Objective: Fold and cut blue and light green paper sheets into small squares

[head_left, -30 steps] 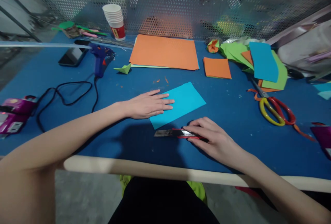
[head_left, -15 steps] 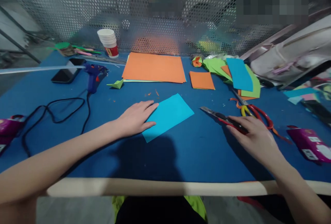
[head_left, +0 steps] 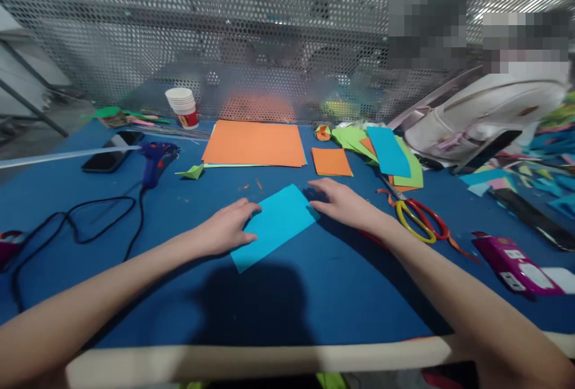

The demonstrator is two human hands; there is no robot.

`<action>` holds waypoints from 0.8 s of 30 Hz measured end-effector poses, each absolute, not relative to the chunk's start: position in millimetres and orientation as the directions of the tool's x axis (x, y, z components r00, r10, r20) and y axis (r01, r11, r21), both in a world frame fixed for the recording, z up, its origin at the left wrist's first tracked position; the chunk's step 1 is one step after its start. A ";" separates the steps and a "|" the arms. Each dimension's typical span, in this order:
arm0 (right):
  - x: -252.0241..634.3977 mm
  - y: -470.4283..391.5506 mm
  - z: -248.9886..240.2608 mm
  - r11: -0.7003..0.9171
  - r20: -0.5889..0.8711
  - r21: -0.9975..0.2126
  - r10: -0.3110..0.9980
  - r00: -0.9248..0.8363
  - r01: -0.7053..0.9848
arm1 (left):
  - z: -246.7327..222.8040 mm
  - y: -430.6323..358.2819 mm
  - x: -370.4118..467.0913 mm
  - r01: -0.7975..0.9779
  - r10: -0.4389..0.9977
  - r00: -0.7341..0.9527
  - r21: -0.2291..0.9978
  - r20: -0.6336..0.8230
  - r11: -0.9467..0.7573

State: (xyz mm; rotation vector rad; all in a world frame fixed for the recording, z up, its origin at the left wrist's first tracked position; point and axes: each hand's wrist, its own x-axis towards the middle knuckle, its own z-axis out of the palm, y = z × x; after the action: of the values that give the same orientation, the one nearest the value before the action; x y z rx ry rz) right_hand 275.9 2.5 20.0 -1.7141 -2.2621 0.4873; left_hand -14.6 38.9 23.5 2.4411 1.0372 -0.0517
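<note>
A bright blue paper rectangle [head_left: 279, 226] lies at a slant on the dark blue table. My left hand [head_left: 229, 225] rests on its left edge, fingers a little apart, pressing it without gripping. At the paper's right corner is my right hand [head_left: 338, 200], thumb and fingers apart with nothing between them. Under my right forearm, a red piece of the cutter [head_left: 375, 239] shows; the rest of it is hidden by the arm.
Orange sheets [head_left: 256, 143] and a small orange stack [head_left: 332, 162] lie behind. Scissors [head_left: 417, 218] and a purple packet [head_left: 516, 263] are right. Left are a glue gun [head_left: 155, 161], its cord, a phone [head_left: 108, 158] and paper cups [head_left: 182, 108].
My right hand has let go of the cutter, which now lies on the table, and has moved left to the blue paper. My left hand stays on the paper; the view has tilted up.
</note>
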 end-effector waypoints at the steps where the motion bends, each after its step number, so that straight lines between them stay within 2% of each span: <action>1: 271.4 15.7 19.5 0.255 -0.007 -0.418 0.959 -0.284 0.872 | 23.8 38.2 -14.5 0.681 0.665 0.716 0.423 -0.213 -0.598; 6: 259.5 61.5 20.1 0.307 -0.120 -0.402 0.916 -0.382 0.863 | 24.8 36.7 -15.2 0.671 0.664 0.721 0.443 -0.200 -0.595; 14: 256.3 79.8 30.6 0.342 -0.286 -0.356 0.846 -0.450 0.870 | 23.8 40.7 -14.8 0.657 0.657 0.729 0.468 -0.193 -0.591; 19: 250.9 75.1 32.4 0.360 -0.228 -0.379 0.857 -0.463 0.853 | 19.8 47.4 -15.3 0.655 0.689 0.711 0.485 -0.139 -0.579; 24: 247.7 50.2 32.4 0.299 -0.111 -0.484 0.911 -0.397 0.822 | 13.6 64.0 -5.7 0.621 0.718 0.696 0.517 -0.017 -0.589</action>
State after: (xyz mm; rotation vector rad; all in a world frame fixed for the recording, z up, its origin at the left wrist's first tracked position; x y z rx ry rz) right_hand 247.7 50.2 32.4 -1.6073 -2.3765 0.7112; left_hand -5.7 64.0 13.6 2.4122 1.0278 0.2645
